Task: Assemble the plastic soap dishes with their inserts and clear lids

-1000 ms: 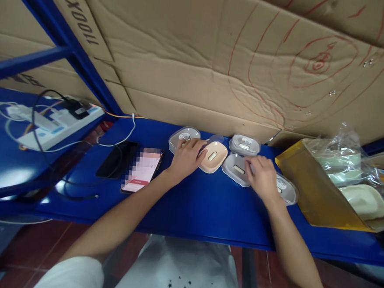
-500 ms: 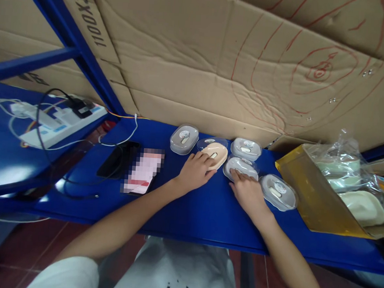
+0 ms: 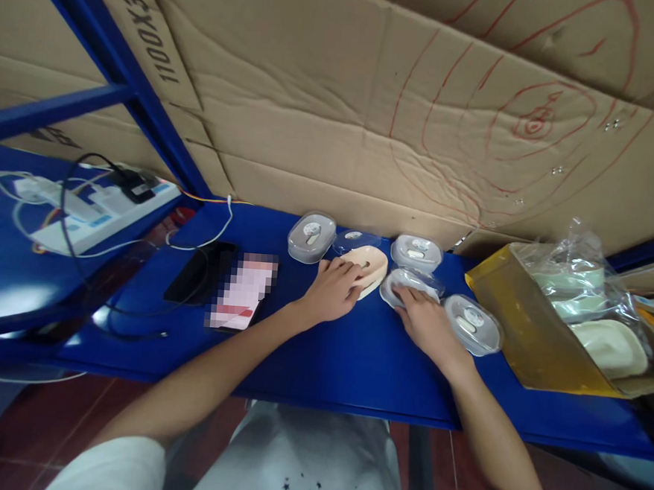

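Note:
My left hand [image 3: 336, 286] rests on a peach oval dish [image 3: 375, 267], its fingers bent over the top and the thumb at the near edge. A small dark opening shows in the dish beside the fingertips. Behind it lies a clear lid [image 3: 354, 238] with a round sticker. My right hand [image 3: 423, 316] is on a grey oval dish [image 3: 391, 288], fingers reaching into its top and the thumb low at the near side. Clear plastic stands at that dish's back right. Whether a small piece is between the fingers of either hand is hidden.
Lidded grey dishes stand at the left [image 3: 312, 236], back [image 3: 417, 253] and right [image 3: 472, 324]. A yellow-sided box [image 3: 515, 325] at the right holds pale dishes in clear film. Left are a phone [image 3: 245, 291], a black device [image 3: 199, 270], cables and a power strip [image 3: 105, 214]. Cardboard [image 3: 292, 108] walls the back.
The pale oblong piece on the peach dish no longer shows; a dark opening is visible there. My right fingers have moved further into the grey dish. The view has shifted slightly.

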`<control>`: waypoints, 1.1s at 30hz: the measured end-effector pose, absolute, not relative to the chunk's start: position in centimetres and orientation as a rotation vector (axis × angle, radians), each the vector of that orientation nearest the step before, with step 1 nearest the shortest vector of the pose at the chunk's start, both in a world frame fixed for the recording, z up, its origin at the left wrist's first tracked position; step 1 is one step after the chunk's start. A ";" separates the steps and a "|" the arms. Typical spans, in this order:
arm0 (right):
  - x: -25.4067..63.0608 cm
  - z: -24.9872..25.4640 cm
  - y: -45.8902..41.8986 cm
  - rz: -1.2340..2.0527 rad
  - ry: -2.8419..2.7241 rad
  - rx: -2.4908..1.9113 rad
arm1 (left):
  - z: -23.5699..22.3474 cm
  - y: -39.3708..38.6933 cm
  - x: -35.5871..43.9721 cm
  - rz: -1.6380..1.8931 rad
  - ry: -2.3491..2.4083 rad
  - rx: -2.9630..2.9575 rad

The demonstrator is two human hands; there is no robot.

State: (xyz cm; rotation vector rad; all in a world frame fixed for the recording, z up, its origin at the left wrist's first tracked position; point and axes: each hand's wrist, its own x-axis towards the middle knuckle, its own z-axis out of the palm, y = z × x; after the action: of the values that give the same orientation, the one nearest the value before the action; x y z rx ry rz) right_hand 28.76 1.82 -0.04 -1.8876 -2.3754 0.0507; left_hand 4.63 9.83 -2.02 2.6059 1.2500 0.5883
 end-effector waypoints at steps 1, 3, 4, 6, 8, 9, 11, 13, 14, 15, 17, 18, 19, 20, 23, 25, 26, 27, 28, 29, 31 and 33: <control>28.9 0.1 1.9 0.055 -2.374 -1.880 | -2.1 10.0 4.6 0.602 1.257 2.601; 29.1 0.5 2.0 0.077 -2.355 -1.843 | -2.3 10.3 4.5 0.641 1.289 2.588; 29.2 0.6 2.1 0.095 -2.321 -1.816 | -2.4 10.5 4.5 0.664 1.310 2.581; 29.5 0.8 2.3 0.140 -2.195 -1.754 | -2.4 10.7 4.3 0.707 1.342 2.574; 29.8 0.8 2.6 0.166 -2.040 -1.705 | -2.3 10.9 4.2 0.736 1.351 2.577; 30.0 0.8 2.8 0.160 -1.982 -1.695 | -2.1 11.0 4.1 0.745 1.353 2.581; 30.6 0.8 3.3 0.123 -1.906 -1.699 | -1.8 11.4 3.8 0.758 1.381 2.580; 31.5 0.8 3.8 0.060 -1.848 -1.729 | -1.4 11.9 3.3 0.775 1.470 2.559; 32.0 0.9 4.0 0.028 -1.821 -1.745 | -1.2 12.3 2.9 0.782 1.540 2.538; 32.5 1.0 4.3 -0.005 -1.799 -1.760 | -1.1 12.7 2.5 0.785 1.620 2.509; 33.8 1.4 5.1 -0.065 -1.777 -1.785 | -1.0 13.6 1.7 0.769 1.781 2.436; 34.4 1.7 5.7 -0.087 -1.778 -1.793 | -1.0 14.1 1.3 0.750 1.849 2.398; 35.1 2.0 6.4 -0.099 -1.788 -1.797 | -1.0 14.5 0.9 0.724 1.901 2.363; 35.7 2.4 7.3 -0.101 -1.806 -1.797 | -1.1 14.9 0.6 0.696 1.937 2.333; 37.4 3.0 10.7 -0.048 -1.910 -1.767 | -1.0 15.6 0.0 0.626 1.973 2.279; 38.2 2.9 12.9 0.026 -1.997 -1.748 | -0.8 15.7 -0.2 0.601 1.967 2.266; 38.5 2.6 13.8 0.069 -2.037 -1.745 | -0.7 15.7 -0.3 0.591 1.961 2.263; 38.7 2.3 14.6 0.111 -2.071 -1.746 | -0.5 15.7 -0.3 0.578 1.956 2.258; 38.9 1.9 15.2 0.150 -2.096 -1.751 | -0.5 15.7 -0.4 0.562 1.951 2.253; 39.1 1.5 15.6 0.182 -2.115 -1.756 | -0.5 15.7 -0.4 0.544 1.949 2.246; 39.4 0.9 15.9 0.234 -2.142 -1.756 | -0.6 15.7 -0.5 0.513 1.958 2.236; 39.6 0.8 15.7 0.279 -2.160 -1.741 | -0.8 15.8 -0.6 0.501 1.977 2.236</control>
State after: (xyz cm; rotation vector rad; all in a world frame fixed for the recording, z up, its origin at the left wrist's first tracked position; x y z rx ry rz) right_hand 39.65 15.72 0.79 -1.7411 -2.1601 0.2793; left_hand -0.59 15.84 -0.80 2.2364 1.9768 0.5008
